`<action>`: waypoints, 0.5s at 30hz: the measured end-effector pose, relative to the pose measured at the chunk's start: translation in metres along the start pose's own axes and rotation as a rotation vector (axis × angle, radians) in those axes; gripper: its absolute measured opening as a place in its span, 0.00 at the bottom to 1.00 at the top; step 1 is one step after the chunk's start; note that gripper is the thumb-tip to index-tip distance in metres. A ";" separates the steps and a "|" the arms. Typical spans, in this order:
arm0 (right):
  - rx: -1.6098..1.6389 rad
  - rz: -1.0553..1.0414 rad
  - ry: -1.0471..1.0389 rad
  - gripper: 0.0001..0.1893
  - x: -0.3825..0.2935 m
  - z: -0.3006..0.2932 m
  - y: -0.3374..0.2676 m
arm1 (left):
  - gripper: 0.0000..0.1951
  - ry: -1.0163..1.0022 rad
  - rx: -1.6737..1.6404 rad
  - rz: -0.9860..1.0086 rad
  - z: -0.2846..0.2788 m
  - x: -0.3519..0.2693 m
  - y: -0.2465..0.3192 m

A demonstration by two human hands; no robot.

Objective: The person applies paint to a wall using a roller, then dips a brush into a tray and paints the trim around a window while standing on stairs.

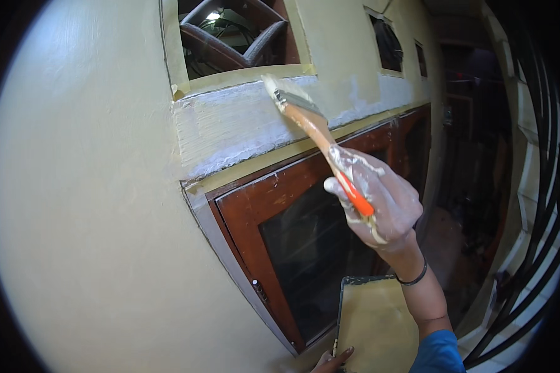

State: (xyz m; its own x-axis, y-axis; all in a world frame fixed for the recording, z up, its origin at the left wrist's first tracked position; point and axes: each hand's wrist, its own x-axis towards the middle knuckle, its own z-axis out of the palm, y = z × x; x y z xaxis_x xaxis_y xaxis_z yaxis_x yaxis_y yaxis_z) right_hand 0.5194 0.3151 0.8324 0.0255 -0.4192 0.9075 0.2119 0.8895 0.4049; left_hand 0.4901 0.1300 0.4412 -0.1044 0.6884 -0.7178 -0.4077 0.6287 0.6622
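Observation:
My right hand (382, 200), smeared with pale paint, grips the wooden handle of a paintbrush (308, 121). The handle has an orange end, and the cream-coated bristles meet the wall just below the masking tape (247, 77) under an upper opening. Around the brush lies a whitish, partly coated band of wall (233, 126) above the brown wooden window frame (247, 205). At the bottom edge, my left hand (338, 361) holds the rim of a dark-edged tray (378, 321) with a cream-yellow surface; only some of its fingers show.
A cream wall (88, 186) fills the left side. Smaller taped openings (389, 44) sit at the upper right. More tape (261, 161) borders the top of the window. Black cables (541, 261) run down the right side near pale slats. A dark passage with hanging items lies beyond.

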 end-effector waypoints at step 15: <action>0.329 -0.060 -0.316 0.29 -0.014 0.013 -0.007 | 0.51 -0.077 -0.223 0.213 0.036 0.007 0.020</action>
State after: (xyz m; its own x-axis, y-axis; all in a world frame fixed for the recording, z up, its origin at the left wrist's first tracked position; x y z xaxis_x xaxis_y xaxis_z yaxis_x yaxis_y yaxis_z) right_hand 0.5054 0.3175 0.8180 -0.2874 -0.4407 0.8504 -0.1186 0.8974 0.4250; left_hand 0.5145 0.1602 0.4571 -0.1430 0.8266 -0.5442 -0.5742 0.3786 0.7259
